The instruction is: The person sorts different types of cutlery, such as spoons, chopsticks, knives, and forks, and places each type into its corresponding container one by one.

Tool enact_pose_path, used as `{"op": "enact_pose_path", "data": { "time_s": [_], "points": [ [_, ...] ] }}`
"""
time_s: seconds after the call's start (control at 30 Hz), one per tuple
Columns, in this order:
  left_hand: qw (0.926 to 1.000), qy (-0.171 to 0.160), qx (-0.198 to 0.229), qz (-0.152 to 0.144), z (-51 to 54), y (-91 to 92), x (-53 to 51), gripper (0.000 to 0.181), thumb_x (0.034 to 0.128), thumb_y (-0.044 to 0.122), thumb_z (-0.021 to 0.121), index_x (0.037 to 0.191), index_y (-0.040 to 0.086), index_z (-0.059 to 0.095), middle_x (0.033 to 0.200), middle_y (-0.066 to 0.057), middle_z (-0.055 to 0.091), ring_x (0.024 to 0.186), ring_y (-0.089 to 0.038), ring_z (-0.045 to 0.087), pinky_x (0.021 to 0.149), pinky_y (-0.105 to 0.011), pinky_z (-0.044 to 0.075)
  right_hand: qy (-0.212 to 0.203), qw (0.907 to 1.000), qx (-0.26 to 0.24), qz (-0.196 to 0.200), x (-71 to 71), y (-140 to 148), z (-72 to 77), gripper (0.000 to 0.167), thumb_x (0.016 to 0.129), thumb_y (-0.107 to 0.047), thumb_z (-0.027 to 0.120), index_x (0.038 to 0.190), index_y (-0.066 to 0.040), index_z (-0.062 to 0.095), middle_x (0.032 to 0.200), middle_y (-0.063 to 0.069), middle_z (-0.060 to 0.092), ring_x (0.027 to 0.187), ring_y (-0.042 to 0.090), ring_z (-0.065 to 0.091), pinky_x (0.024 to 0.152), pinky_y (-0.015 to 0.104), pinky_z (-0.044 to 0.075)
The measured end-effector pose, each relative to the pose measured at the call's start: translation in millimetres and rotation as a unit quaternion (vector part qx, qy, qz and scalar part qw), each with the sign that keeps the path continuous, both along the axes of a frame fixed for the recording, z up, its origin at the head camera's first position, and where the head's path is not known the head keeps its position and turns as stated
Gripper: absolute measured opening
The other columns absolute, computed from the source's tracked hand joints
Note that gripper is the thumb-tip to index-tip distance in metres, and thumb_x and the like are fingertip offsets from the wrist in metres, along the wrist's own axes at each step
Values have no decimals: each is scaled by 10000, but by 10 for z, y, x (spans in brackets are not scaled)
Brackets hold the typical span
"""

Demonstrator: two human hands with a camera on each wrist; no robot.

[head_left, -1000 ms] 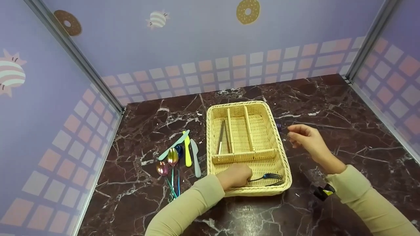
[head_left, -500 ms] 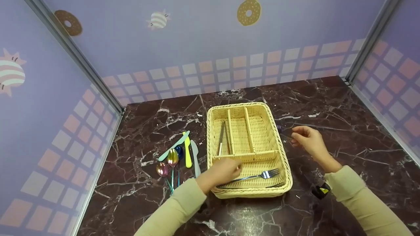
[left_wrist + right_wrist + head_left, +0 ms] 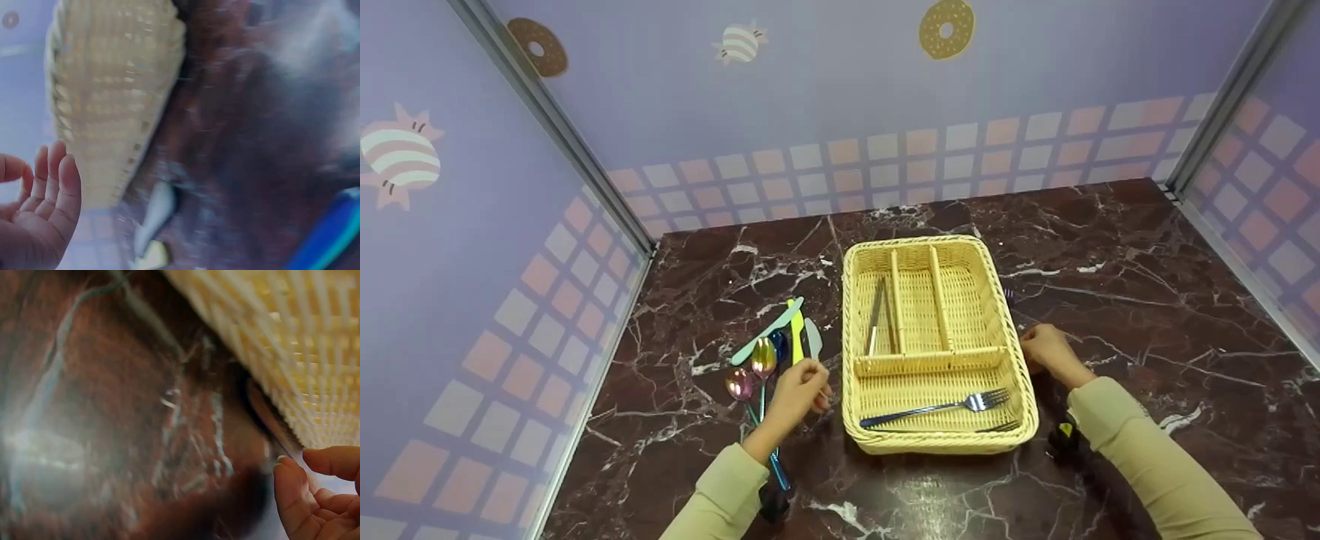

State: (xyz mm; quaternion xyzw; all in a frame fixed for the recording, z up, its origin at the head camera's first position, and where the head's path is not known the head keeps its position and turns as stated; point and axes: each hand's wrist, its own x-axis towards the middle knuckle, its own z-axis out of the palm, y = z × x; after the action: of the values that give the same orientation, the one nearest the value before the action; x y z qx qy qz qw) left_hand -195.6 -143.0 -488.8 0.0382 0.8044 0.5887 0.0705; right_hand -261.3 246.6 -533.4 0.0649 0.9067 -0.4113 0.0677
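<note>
A pale yellow divided basket (image 3: 851,322) stands on the table. In its front compartment lies a dark-blue fork (image 3: 937,409), with another dark fork beside it. The rear left compartment holds slim knives (image 3: 877,315). My left hand (image 3: 799,394) hovers left of the basket, over the loose cutlery, fingers loosely bent and nothing in them. At the basket's right side is my right hand (image 3: 1048,351). In the right wrist view its thumb and forefinger (image 3: 332,461) meet at a thin dark handle (image 3: 267,410). The purple tines (image 3: 1009,296) of a fork show past the basket's rim.
Left of the basket lie a mint knife (image 3: 765,334), a yellow knife (image 3: 796,330), a grey knife (image 3: 813,337) and several shiny spoons (image 3: 763,358). Patterned panels (image 3: 825,90) wall in the marble table (image 3: 930,495) at the back and both sides.
My left hand has let go of the dark-blue fork in the front compartment and moved left, out of the basket. My right hand has come toward me and in against the basket's right side.
</note>
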Motion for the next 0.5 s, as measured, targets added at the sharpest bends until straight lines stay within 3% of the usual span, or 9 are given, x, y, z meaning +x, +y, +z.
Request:
{"op": "enact_pose_path", "data": {
  "time_s": [0.07, 0.17, 0.23, 0.37, 0.5],
  "points": [
    [9982, -390, 390, 227, -84, -66, -8, 185, 919, 106, 452, 945, -55, 538, 692, -101, 600, 523, -140, 598, 521, -358, 551, 108, 9998, 135, 60, -8, -17, -24, 173, 732, -22, 527, 763, 119, 620, 684, 111, 593, 570, 171, 504, 492, 243, 429],
    [9898, -906, 981, 494, -169, -142, -22, 189, 924, 116, 430, 968, -46, 517, 703, -40, 574, 540, -114, 595, 522, -294, 545, 150, 9998, 121, 70, -28, -30, -45, 127, 724, -13, 523, 666, 77, 591, 608, 75, 545, 523, 159, 474, 457, 241, 405],
    [9838, -1099, 1268, 632, -208, -176, -31, 173, 924, 117, 426, 958, -34, 503, 704, -23, 563, 549, -107, 593, 516, -251, 534, -52, 9998, -152, 104, -39, -37, -47, 133, 729, -10, 506, 608, 35, 539, 542, 24, 483, 465, 132, 454, 420, 239, 402],
    [9780, -1170, 1524, 815, -230, -197, -42, 157, 913, 113, 437, 944, -33, 483, 712, -24, 559, 559, -106, 596, 511, -230, 525, -618, 9945, -837, 96, -52, -53, -41, 167, 769, -32, 473, 602, -39, 464, 488, -17, 418, 402, 101, 461, 382, 251, 426],
    [9774, -1198, 1521, 848, -223, -196, -50, 167, 918, 105, 424, 949, -50, 475, 735, -41, 562, 567, -111, 594, 524, -242, 531, -863, 9880, -1282, 11, -65, -69, -46, 121, 793, -56, 480, 732, 45, 506, 539, 21, 481, 425, 117, 521, 399, 281, 479]
  ]
}}
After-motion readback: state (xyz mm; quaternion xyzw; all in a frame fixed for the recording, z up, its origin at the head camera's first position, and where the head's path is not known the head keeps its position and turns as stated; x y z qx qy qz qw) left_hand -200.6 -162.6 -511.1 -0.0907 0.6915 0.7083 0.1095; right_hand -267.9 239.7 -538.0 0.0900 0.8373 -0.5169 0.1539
